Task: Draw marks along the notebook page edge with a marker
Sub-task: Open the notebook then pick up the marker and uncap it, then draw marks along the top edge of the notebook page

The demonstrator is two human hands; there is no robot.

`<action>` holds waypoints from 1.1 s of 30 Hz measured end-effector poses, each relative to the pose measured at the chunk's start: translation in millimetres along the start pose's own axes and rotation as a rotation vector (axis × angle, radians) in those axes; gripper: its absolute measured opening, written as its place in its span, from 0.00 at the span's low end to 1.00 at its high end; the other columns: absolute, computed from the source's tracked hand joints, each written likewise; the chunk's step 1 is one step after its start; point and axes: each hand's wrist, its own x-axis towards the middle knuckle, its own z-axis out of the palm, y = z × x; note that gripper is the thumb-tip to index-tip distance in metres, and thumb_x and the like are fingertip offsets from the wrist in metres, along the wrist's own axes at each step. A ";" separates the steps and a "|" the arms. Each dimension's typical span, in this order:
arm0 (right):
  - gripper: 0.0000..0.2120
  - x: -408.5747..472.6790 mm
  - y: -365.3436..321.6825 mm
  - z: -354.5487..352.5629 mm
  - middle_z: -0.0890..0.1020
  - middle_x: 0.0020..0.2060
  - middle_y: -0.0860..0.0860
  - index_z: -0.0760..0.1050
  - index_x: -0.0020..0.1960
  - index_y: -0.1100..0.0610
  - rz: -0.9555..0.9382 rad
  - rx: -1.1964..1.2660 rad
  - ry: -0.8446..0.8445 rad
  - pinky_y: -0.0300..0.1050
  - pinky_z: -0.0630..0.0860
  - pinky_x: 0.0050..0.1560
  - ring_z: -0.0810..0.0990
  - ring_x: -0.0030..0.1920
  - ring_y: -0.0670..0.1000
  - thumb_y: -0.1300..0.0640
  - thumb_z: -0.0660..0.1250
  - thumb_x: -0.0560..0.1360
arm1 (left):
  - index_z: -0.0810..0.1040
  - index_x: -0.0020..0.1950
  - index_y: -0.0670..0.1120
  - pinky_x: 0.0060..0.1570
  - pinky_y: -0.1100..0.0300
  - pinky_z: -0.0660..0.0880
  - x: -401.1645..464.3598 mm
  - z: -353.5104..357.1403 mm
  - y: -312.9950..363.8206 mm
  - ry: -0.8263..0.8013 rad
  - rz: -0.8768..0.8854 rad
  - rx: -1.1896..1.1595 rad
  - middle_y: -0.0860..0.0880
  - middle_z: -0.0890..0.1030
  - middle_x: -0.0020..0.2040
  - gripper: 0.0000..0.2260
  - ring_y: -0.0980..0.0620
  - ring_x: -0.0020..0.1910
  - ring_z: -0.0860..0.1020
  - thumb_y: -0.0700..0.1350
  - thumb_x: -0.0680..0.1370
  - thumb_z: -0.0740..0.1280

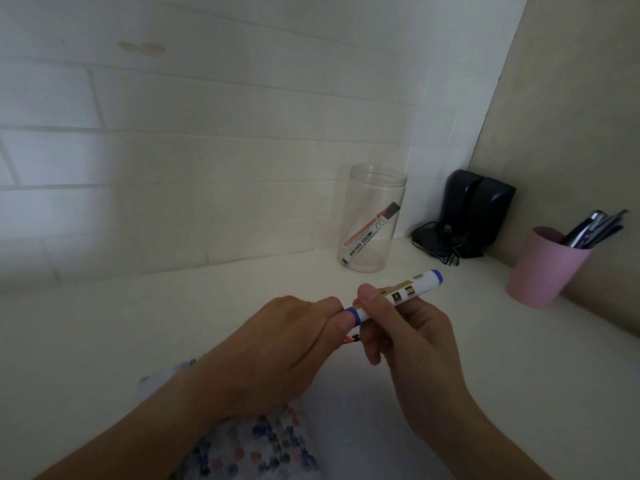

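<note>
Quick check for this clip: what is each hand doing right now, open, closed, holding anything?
Left hand: closed around the cap end of the blue marker.
Right hand: closed on the marker's barrel, thumb on top.

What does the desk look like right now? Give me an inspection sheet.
Surface: white desk, set in a corner.
Job's things: blue-ended marker held in both hands above the desk; patterned notebook under the forearms, its page edge not visible.
Clutter: clear jar holding a red marker; pink cup of pens.
Hands: left hand closed around the marker's near end; right hand gripping its barrel.
Cables: black wires by the black speakers.
Surroundings: white tiled wall; beige panel on the right.
</note>
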 end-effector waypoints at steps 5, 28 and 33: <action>0.13 -1.4 2.3 4.0 0.78 0.22 0.49 0.83 0.34 0.56 0.028 0.022 -0.017 0.35 0.72 0.25 0.72 0.22 0.45 0.45 0.74 0.68 | 0.79 0.39 0.44 0.33 0.61 0.62 1.6 -2.6 0.1 0.009 -0.034 -0.052 0.52 0.77 0.30 0.15 0.54 0.25 0.66 0.41 0.82 0.58; 0.06 62.7 -4.9 -53.3 0.82 0.27 0.55 0.85 0.39 0.60 0.223 -0.168 0.047 0.41 0.76 0.26 0.78 0.26 0.51 0.62 0.72 0.74 | 0.77 0.61 0.50 0.55 0.73 0.75 4.4 11.7 -57.4 -0.202 -0.217 -0.142 0.66 0.82 0.60 0.08 0.67 0.58 0.80 0.46 0.86 0.60; 0.04 48.6 19.3 -61.8 0.82 0.30 0.58 0.84 0.40 0.58 0.165 -0.304 -0.059 0.44 0.76 0.29 0.78 0.29 0.52 0.63 0.73 0.73 | 0.77 0.66 0.46 0.64 0.67 0.74 -0.7 15.3 -70.7 -0.247 -0.227 -0.208 0.64 0.81 0.62 0.12 0.68 0.63 0.78 0.42 0.87 0.58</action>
